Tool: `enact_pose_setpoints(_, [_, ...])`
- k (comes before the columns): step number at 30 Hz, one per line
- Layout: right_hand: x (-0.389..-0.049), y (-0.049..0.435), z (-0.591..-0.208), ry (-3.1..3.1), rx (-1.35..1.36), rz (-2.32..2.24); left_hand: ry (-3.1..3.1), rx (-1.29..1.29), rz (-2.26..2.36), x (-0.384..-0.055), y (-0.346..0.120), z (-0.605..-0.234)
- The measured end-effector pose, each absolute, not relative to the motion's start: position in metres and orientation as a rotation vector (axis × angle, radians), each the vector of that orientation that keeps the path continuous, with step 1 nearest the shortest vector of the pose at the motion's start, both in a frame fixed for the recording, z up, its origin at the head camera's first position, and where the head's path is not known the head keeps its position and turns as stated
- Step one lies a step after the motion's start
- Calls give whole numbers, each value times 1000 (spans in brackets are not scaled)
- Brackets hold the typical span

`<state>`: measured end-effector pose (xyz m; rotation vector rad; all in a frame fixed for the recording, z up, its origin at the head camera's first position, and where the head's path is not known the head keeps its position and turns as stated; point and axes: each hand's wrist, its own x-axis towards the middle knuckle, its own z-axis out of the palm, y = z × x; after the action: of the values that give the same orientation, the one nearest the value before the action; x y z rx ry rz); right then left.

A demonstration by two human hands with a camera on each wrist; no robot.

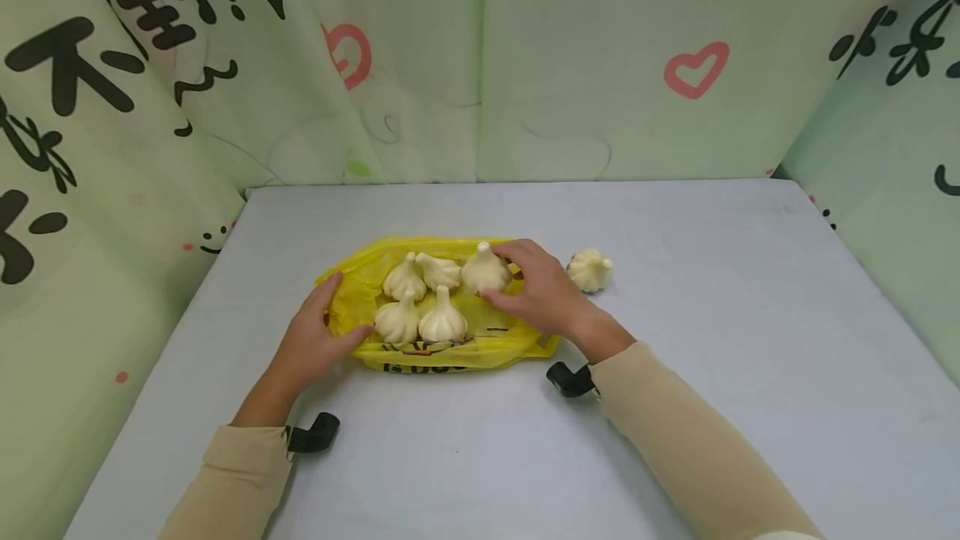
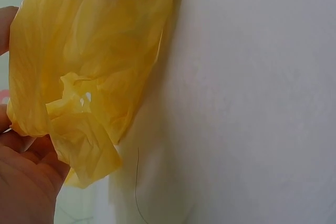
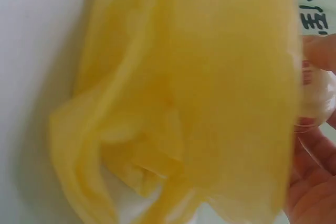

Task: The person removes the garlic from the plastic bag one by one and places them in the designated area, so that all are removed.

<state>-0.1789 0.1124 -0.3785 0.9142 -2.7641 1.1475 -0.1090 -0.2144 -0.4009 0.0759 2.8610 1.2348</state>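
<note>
A yellow plastic bag with dark print lies spread on the white table, with several white garlic bulbs on its left and middle part. At the bag's left end, my left hand grips the plastic, thumb at the front and fingers behind. In the left wrist view the crumpled bag hangs over that hand's fingers. My right hand pinches another garlic bulb between thumb and fingers over the bag's right part. The right wrist view shows this held bulb partly behind the yellow plastic.
One more garlic bulb sits on the table just right of the bag, beyond my right hand. A pale green printed curtain stands behind the table and along both sides.
</note>
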Motion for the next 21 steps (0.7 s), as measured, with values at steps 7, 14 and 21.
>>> enact_pose_setpoints(7, [-173, 128, -363, -2674, 901, 1195, 2860, 83, 1237, -108, -214, -401])
enact_pose_setpoints(14, [-169, 145, -349, -2608, 845, 1232, 2865, 85, 1235, -108, -214, -400])
enact_pose_setpoints(21, [-170, 166, -340, -2628, 664, 1386, 2869, 94, 1223, -108, -213, -400])
